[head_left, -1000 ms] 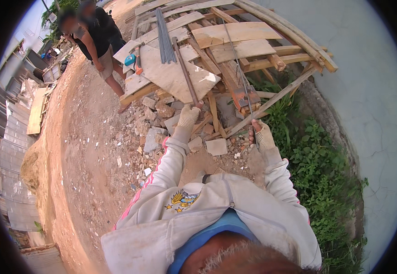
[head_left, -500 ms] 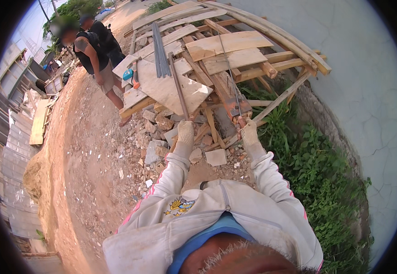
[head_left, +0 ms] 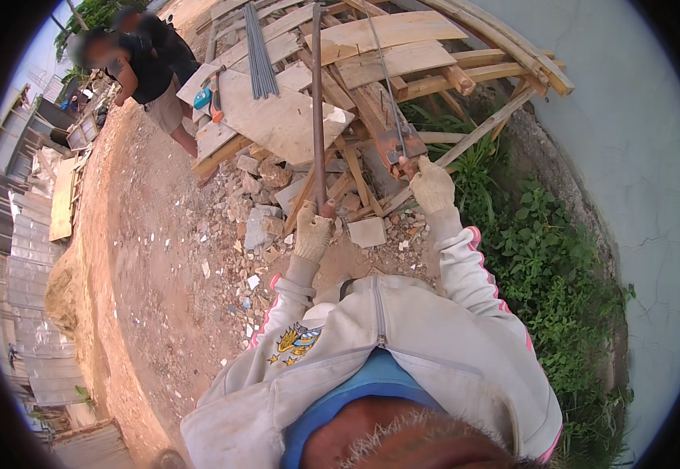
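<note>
My left hand (head_left: 313, 234), in a knitted glove with bare fingertips, is closed around the near end of a long rusty metal bar (head_left: 318, 109). The bar points away from me over a plywood sheet (head_left: 277, 125). My right hand (head_left: 434, 187), in a like glove, is closed on the near end of a thin steel rod (head_left: 384, 66), with the fingers beside a rusty metal plate (head_left: 402, 145) on a wooden beam. The rod runs away along the beam and over the boards. Part of the right hand's grip is hidden.
A bundle of steel rods (head_left: 260, 59), a hammer with an orange grip (head_left: 215, 105) and a teal tool (head_left: 201, 98) lie on the boards. Broken rubble (head_left: 258, 227) is below. Two people (head_left: 152, 74) stand at the left. Plants (head_left: 543, 258) and a grey wall (head_left: 629, 156) flank the right.
The long bar has swung from a leftward slant to nearly straight ahead, its far end seemingly raised. My left hand has drawn nearer to me. My right hand stays by the plate.
</note>
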A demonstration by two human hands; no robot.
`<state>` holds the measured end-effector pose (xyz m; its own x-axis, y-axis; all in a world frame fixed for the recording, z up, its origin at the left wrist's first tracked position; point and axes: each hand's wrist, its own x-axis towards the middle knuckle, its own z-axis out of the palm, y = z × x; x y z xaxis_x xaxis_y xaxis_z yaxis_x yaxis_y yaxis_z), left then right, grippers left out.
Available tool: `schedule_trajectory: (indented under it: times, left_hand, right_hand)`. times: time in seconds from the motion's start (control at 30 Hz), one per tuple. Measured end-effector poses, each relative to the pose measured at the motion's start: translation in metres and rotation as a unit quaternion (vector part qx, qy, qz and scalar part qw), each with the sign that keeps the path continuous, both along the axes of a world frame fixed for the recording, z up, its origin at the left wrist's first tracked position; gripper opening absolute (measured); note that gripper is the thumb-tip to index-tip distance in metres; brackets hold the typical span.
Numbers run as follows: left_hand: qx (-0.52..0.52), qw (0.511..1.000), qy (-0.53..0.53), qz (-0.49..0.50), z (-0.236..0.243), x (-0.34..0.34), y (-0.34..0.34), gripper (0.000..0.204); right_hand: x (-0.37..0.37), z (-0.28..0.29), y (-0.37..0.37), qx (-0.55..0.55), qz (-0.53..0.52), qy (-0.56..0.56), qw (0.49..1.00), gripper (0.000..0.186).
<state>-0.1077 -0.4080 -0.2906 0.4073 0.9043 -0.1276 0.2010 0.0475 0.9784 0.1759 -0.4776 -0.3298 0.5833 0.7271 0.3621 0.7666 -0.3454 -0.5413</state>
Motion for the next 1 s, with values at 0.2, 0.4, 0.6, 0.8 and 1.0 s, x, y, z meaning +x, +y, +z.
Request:
schedule_trajectory:
  times: [0.2, 0.4, 0.6, 0.8, 1.0]
  left_hand:
    - [0.164, 0.978, 0.024, -0.127, 0.037, 0.035, -0.046, 0.024]
    - [0.252, 0.933, -0.016, -0.257, 0.04, 0.104, -0.063, 0.035]
    - [0.106, 0.989, -0.084, -0.055, 0.084, 0.178, 0.106, 0.033]
    - [0.159, 0.971, 0.043, -0.173, 0.011, 0.265, 0.333, 0.029]
    - [0.395, 0.822, 0.223, -0.344, -0.027, 0.346, 0.356, 0.03]
  right_hand:
    - [-0.001, 0.114, -0.012, 0.2, 0.111, 0.363, 0.903, 0.051]
    - [0.021, 0.159, -0.008, 0.462, 0.027, 0.556, 0.691, 0.033]
    - [0.066, 0.134, -0.132, 0.355, -0.063, 0.482, 0.798, 0.028]
    - [0.02, 0.068, -0.205, 0.187, -0.152, 0.452, 0.859, 0.033]
    - [-0.03, 0.007, -0.272, 0.01, -0.135, 0.357, 0.924, 0.04]
